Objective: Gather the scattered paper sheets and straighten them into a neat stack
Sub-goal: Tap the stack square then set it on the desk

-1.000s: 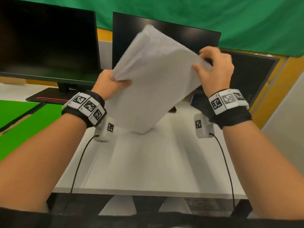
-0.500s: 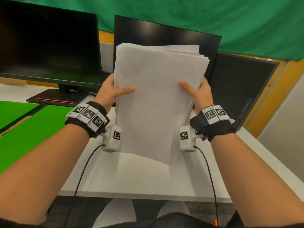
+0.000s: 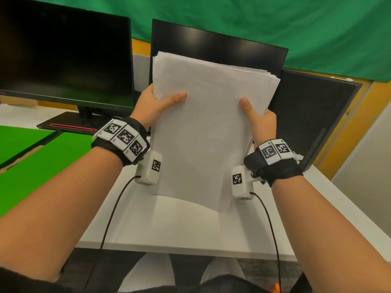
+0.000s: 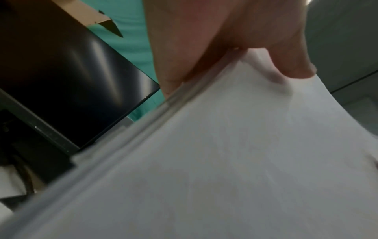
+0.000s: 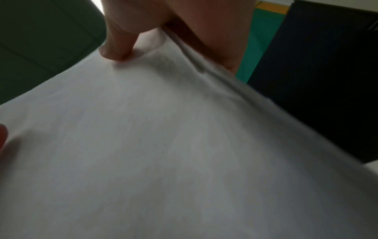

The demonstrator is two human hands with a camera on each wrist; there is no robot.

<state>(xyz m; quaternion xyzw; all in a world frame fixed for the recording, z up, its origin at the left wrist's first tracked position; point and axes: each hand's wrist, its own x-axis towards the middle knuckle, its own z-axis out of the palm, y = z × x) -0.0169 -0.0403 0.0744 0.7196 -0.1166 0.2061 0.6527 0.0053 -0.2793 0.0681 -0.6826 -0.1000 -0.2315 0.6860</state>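
The stack of paper sheets is held upright above the white counter, its lower edge just clear of the surface or touching it; contact cannot be confirmed. The left hand grips the left edge, thumb across the front sheet. The right hand grips the right edge likewise. Top edges are slightly fanned. Two dark monitors stand behind the stack.

One paper stack, two hands, three dark monitors.

Office desk, monitors, green backdrop
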